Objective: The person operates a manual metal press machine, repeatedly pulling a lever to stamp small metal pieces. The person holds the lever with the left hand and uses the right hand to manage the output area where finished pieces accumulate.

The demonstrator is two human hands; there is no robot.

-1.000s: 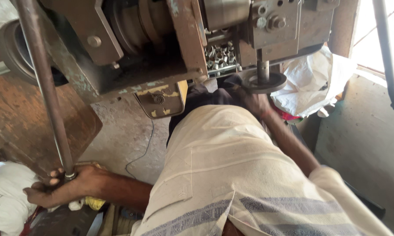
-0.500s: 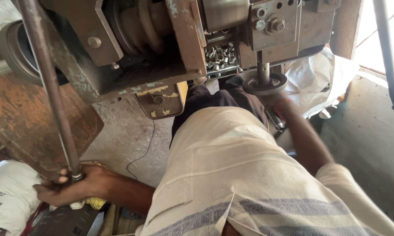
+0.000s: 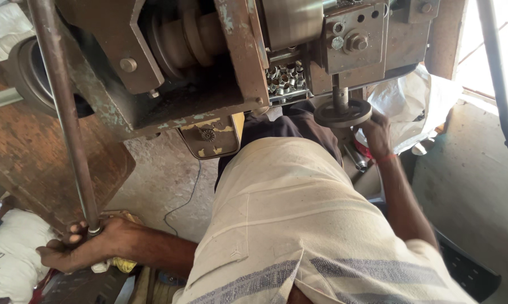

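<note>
My left hand [image 3: 79,247] is clamped round the long rusty steel lever rod's [image 3: 62,121] lower end (machine's left edge); my right hand [image 3: 378,132] cups the round dark metal handwheel [image 3: 342,112].

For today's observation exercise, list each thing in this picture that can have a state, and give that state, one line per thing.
Left hand: closed around the bottom end of the long metal lever.
Long metal lever: tilted, gripped at its lower end.
Right hand: on the small handwheel.
Small handwheel: flat, on a vertical shaft.
Small metal rings: heaped in the machine's tray.

A rough grey concrete floor [image 3: 158,186] carries everything. A thin dark cable [image 3: 187,194] trails across it, a white sack [image 3: 9,262] rests at the left, and a white plastic bag [image 3: 411,104] sits far right.
</note>
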